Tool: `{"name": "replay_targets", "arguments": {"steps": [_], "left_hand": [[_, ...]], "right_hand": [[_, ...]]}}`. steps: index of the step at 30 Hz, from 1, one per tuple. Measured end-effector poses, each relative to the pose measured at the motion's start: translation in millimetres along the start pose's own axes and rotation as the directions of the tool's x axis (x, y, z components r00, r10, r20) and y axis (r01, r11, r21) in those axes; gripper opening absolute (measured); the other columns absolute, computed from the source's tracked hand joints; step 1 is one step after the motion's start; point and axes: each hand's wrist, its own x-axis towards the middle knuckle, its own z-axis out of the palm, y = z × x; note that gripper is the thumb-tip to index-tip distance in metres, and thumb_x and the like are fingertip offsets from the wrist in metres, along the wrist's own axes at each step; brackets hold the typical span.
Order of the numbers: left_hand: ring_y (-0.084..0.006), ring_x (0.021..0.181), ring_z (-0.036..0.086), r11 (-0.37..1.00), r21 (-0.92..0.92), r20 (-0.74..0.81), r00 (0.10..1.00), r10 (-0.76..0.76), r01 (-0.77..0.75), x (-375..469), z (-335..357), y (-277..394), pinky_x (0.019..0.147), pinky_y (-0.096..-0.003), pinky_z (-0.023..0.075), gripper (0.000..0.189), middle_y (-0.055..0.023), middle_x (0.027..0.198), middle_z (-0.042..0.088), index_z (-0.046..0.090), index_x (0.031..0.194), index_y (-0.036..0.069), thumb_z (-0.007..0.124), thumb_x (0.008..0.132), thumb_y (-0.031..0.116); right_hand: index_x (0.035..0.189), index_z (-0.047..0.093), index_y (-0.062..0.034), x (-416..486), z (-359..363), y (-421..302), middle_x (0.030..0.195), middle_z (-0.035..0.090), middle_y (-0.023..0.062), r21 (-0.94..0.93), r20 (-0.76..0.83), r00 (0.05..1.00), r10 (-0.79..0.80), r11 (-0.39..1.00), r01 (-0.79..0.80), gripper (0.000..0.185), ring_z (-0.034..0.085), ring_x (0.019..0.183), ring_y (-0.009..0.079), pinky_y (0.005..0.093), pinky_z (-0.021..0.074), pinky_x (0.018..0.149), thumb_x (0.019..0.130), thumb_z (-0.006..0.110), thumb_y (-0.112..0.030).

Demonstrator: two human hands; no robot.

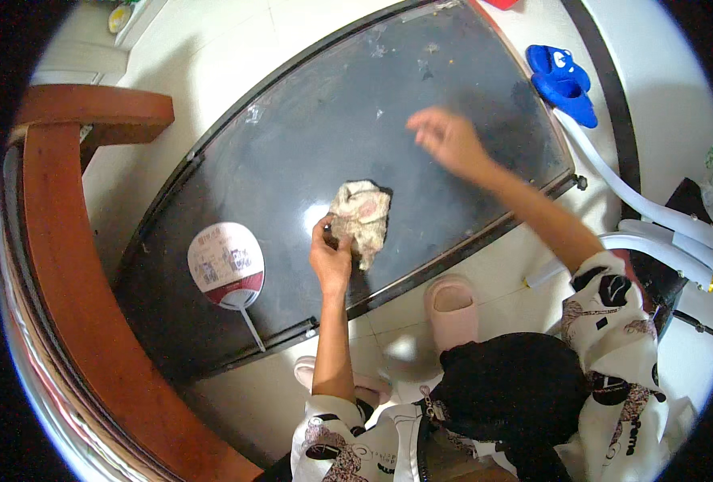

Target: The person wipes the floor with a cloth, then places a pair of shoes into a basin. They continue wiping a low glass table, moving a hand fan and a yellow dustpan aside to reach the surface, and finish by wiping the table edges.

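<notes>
A crumpled, stained pale cloth point(365, 214) lies on the dark glossy tabletop point(284, 162). My left hand point(332, 256) grips its left edge between thumb and fingers. Up and to the right, my right hand point(449, 138) is over the tabletop, slightly blurred, with its fingers loosely curled and apart and nothing seen in them. Left of my left hand, a white and dark red plastic hand fan point(227, 262) with print on it lies flat, its handle towards the near edge. Small whitish marks and specks show on the table's far part.
A curved brown wooden furniture frame point(91, 271) runs along the left. Blue slippers point(564, 84) lie on the floor beyond the table's right end. White curved tubes point(645, 199) stand at the right. A pink slipper point(453, 310) is below the near edge.
</notes>
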Motion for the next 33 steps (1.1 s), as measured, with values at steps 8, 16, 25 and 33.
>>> {"name": "replay_targets", "arguments": {"steps": [8, 16, 25, 33], "left_hand": [[-0.013, 0.096, 0.056, 0.742, -0.67, 0.122, 0.983, 0.135, -0.019, -34, -9, 50, 0.084, -0.0259, 0.045, 0.029, -0.0056, 0.107, 0.061, 0.058, 0.114, 0.003, 0.052, 0.087, -0.005], [-0.0088, 0.083, 0.05, 0.788, -0.588, 0.007, 0.974, 0.228, -0.181, -46, 9, 64, 0.082, -0.0216, 0.0437, 0.047, 0.0014, 0.09, 0.05, 0.056, 0.114, 0.005, 0.054, 0.073, -0.018], [-0.0332, 0.092, 0.056, 0.734, 0.086, 0.194, 0.734, 0.651, -0.674, -64, 110, 105, 0.078, -0.0419, 0.0463, 0.033, -0.0147, 0.095, 0.058, 0.06, 0.099, 0.004, 0.07, 0.067, 0.002], [-0.0364, 0.096, 0.055, 0.732, -0.046, 0.413, 0.654, 0.633, -0.68, -87, 167, 70, 0.082, -0.0437, 0.0459, 0.029, -0.0174, 0.103, 0.057, 0.059, 0.107, 0.002, 0.064, 0.079, 0.008]], "right_hand": [[0.126, 0.05, -0.0037, -95, 78, -77, 0.106, 0.059, 0.0011, 0.589, 0.426, 0.712, 0.559, 0.426, -0.687, 0.044, 0.056, 0.087, 0.0074, 0.0226, 0.0457, 0.067, 0.089, 0.063, -0.023], [0.1, 0.065, -0.0004, -106, -7, -81, 0.086, 0.064, 0.0008, 0.377, -0.167, 0.86, 0.483, 0.837, -0.396, 0.025, 0.057, 0.074, 0.0072, 0.0237, 0.0468, 0.062, 0.087, 0.063, -0.021], [0.099, 0.062, -0.0019, -138, -73, -16, 0.093, 0.064, 0.0062, 0.783, -0.535, 0.394, 0.747, 0.614, -0.1, 0.017, 0.061, 0.087, 0.0146, 0.0272, 0.0508, 0.073, 0.091, 0.058, -0.017], [0.126, 0.036, 0.0119, -157, -58, 23, 0.132, 0.036, 0.0267, -0.186, -0.779, 0.53, 0.336, 0.682, -0.707, 0.051, 0.042, 0.117, 0.0342, 0.0406, 0.035, 0.1, 0.086, 0.054, -0.013]]}}
